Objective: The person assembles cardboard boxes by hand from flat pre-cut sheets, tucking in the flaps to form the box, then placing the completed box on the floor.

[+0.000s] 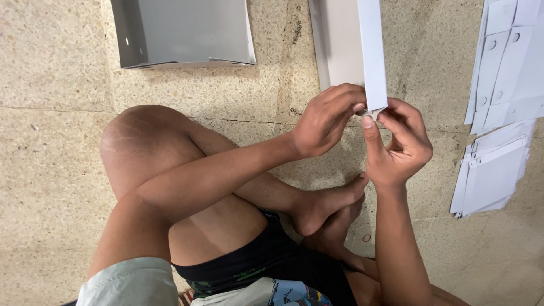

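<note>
A long white folded cardboard piece [362, 45] stands up from my hands toward the top of the view. My left hand [326, 122] pinches its lower end from the left, fingers curled on the corner. My right hand [399, 144] grips the same lower corner from the right, thumb pressed against the fold. Both hands meet at the bottom tip of the cardboard, above my crossed legs and feet.
I sit on a speckled stone floor [51, 141]. A grey folded open box [181, 34] lies at the top left. Stacks of flat white die-cut cardboard blanks [493, 175] lie at the right, with more sheets [510, 56] above them.
</note>
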